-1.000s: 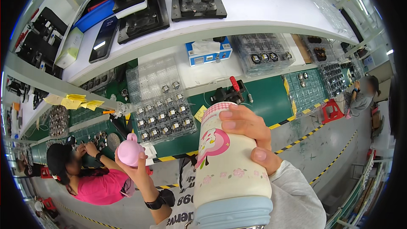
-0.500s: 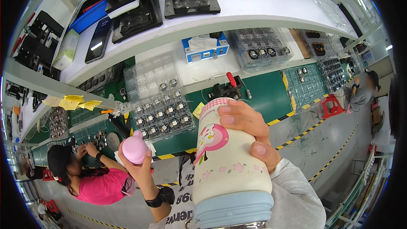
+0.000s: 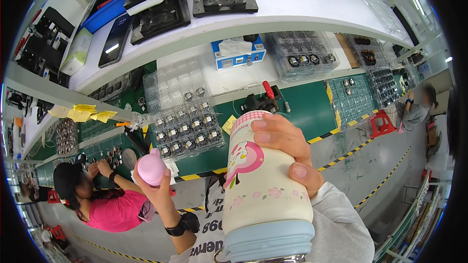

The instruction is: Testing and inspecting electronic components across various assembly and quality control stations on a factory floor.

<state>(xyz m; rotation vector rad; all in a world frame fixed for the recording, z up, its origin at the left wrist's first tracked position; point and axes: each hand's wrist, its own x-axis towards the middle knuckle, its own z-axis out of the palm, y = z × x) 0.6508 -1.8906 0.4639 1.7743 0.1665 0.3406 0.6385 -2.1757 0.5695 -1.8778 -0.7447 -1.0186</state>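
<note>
My right hand (image 3: pixel 285 143) is wrapped round a cream thermos bottle (image 3: pixel 265 185) printed with pink flowers and a pink cartoon figure. The bottle is tilted, its pink checked end pointing away from me. Its pale blue collar (image 3: pixel 270 238) is close to me, and the metal rim below runs to the picture's lower edge. To the left, my left hand (image 3: pixel 161 197) grips a rounded pink bottle cap (image 3: pixel 151 169) with a small loop on top. A black band is on my left wrist.
Beyond my hands is a green bench (image 3: pixel 307 112) with a clear tray of round parts (image 3: pixel 187 129) and a red-handled clamp (image 3: pixel 267 90). Black presses (image 3: pixel 226 0) and a phone (image 3: pixel 115 41) are on the white shelf above. A co-worker in pink (image 3: pixel 117 212) works at left.
The whole view has shifted slightly. My left hand with the cap is a little further left; the right hand and bottle look the same.
</note>
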